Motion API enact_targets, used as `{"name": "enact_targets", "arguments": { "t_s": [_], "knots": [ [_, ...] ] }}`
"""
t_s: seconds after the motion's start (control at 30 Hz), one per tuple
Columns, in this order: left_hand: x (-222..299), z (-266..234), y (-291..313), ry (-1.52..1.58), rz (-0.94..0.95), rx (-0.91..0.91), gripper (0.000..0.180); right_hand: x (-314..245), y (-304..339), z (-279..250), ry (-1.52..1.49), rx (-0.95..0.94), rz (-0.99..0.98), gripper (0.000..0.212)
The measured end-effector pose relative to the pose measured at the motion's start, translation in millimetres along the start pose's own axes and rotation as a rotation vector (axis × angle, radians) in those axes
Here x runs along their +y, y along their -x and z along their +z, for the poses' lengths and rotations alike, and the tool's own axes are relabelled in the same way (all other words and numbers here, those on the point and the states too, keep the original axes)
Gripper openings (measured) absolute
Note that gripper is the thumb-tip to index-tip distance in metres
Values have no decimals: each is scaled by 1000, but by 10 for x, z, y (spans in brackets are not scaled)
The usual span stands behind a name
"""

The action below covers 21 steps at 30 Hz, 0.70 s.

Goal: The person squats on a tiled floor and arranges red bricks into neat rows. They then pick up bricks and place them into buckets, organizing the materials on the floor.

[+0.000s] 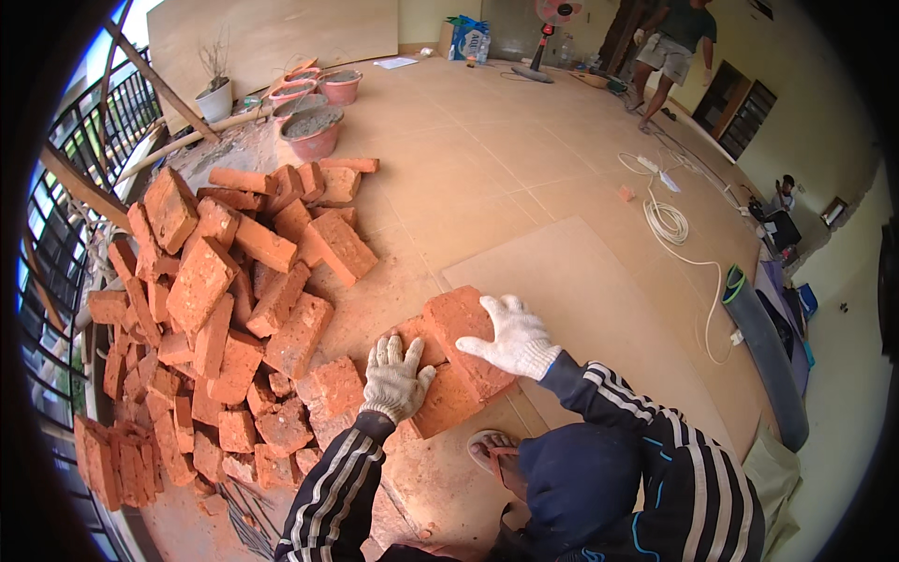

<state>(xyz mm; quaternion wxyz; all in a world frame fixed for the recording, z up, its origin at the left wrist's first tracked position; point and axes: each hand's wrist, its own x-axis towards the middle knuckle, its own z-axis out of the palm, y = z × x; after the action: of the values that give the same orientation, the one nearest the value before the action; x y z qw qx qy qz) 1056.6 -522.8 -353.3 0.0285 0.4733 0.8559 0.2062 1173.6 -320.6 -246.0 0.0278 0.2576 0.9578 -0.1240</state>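
Observation:
Low in front of me, several orange-red bricks lie close together. On top of them, a brick [461, 330] rests at a slant. My right hand [518, 339], in a white knitted glove, grips this brick at its right side, thumb and fingers apart across it. To its left, my left hand [393, 382], gloved too, lies with fingers spread over the neighbouring bricks and holds nothing. Just right of that hand, a lower brick [446, 403] shows under the slanted one. Another brick [332, 386] sits left of my left hand. The palms hide parts of the bricks.
A loose brick pile [220, 281] rises at the left beside a black railing [70, 159]. Buckets of grey mix [314, 131] stand behind it. A coiled white cable [667, 223] and rolled mat [763, 361] lie right. Far back are a fan [543, 47] and a person [676, 47].

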Motion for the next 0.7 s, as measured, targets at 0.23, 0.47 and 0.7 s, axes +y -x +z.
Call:
{"name": "enact_targets", "arguments": {
  "t_s": [0.23, 0.47, 0.7],
  "knots": [
    [-362, -452, 973, -13, -204, 51, 58, -623, -1281, -197, 50, -14, -299, 96],
    [124, -414, 2805, 212, -937, 288, 54, -1336, -2579, 521, 265, -212, -228, 112],
    [1215, 683, 4051, 1079, -1851, 627, 43, -1451, -3314, 1079, -83, -166, -203, 129]
  ]
}}
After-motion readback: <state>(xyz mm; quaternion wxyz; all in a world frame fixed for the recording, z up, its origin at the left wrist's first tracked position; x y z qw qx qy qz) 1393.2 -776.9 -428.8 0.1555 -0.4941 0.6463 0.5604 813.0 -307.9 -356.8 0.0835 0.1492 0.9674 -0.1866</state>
